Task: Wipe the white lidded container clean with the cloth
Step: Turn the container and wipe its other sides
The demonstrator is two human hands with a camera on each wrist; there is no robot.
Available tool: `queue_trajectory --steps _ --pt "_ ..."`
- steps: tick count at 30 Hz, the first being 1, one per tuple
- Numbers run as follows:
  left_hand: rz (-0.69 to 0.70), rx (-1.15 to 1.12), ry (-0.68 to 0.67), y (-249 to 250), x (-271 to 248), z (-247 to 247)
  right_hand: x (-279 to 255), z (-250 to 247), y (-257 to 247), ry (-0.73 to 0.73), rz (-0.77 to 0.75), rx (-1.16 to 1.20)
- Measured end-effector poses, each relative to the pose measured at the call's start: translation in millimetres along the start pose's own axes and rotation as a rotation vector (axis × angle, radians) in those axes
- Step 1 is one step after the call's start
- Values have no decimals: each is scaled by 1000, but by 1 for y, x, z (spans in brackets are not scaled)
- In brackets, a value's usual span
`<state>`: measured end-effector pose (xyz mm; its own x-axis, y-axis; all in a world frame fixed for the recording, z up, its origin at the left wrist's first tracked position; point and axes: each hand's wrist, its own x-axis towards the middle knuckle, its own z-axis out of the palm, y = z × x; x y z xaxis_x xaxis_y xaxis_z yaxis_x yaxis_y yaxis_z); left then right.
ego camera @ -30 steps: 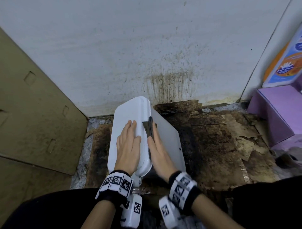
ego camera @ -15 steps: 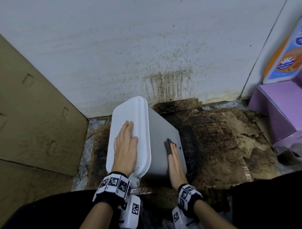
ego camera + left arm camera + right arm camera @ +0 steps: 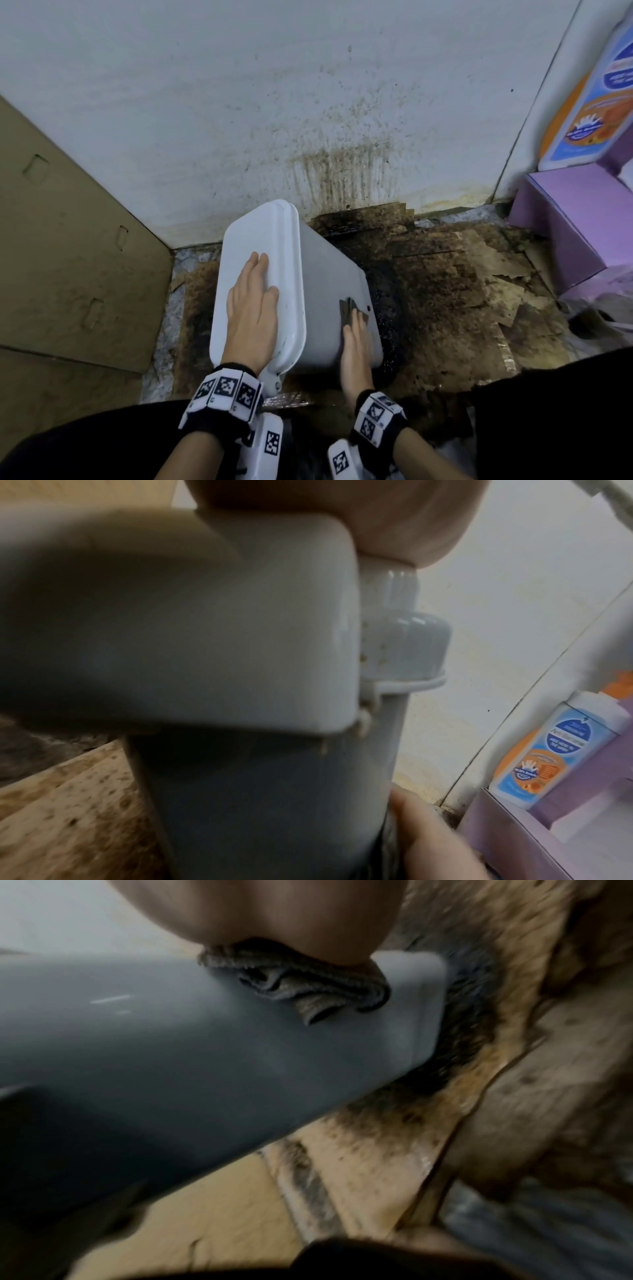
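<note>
While left hand (image 3: 251, 308) lies flat on container (image 3: 318, 274), right hand (image 3: 356, 342) presses cloth (image 3: 347, 308) flat; bottle (image 3: 534, 753) label unreadable.

The floor (image 3: 178, 308) shows as a strip of grey speckled stone along the left; most of it is covered by flattened cardboard sheets (image 3: 462, 281), stained brown and blackened, torn and peeling toward the right. The darkest patch lies in the middle, at the foot of the wall. On this patch stands the white lidded container (image 3: 329, 287), tipped leftward, its lower right edge meeting the black stain. A purple box (image 3: 565, 226) sits on the floor at the right, near the corner, well apart from the container. On the left a brown cardboard panel (image 3: 68, 240) leans up from the floor's edge.
</note>
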<state>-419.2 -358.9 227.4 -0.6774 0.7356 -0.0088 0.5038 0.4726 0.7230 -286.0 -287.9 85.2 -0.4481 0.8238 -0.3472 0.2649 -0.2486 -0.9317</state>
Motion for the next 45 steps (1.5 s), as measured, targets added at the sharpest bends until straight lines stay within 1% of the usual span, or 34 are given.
queue_trajectory --steps 2,4,6,9,11,13,18,21,24,28,32,35,39,41,43,45 --pt "-6 -8 6 -1 1 -1 -22 15 -26 -21 -99 41" --pt "-13 -14 5 -1 0 0 -37 26 -44 -53 -197 15" --pt "-16 -19 2 -1 0 0 -45 30 -51 -75 -269 -27" --pt "-16 -15 -2 -1 -2 -1 -44 23 -43 -87 -348 -100" --pt "-15 -12 1 0 -3 -1 -34 13 -26 -106 -379 -129" --pt "-19 -13 3 0 -3 -2 -20 3 -6 -114 -327 -109" --pt "8 -26 17 5 -5 1 8 -25 33 -87 -96 -74" --pt "28 -13 16 10 -6 4 13 -26 35 -56 -34 -75" --pt "12 8 21 12 -4 4 15 -20 30 -52 12 -75" --pt "19 39 26 11 -2 2 1 -6 8 -21 -8 9" --pt "20 44 38 10 -1 3 -30 16 -31 -11 -122 38" --pt "25 51 37 9 -1 3 -42 27 -44 -11 -218 18" --pt "26 47 27 12 -2 5 -41 15 -29 -27 -302 -92" --pt "36 42 28 13 -3 5 -35 3 -15 -60 -310 -129" --pt "43 35 32 13 -3 5 -25 -8 0 -88 -268 -125" --pt "36 33 36 14 -3 4 -12 -18 17 -93 -176 -126"
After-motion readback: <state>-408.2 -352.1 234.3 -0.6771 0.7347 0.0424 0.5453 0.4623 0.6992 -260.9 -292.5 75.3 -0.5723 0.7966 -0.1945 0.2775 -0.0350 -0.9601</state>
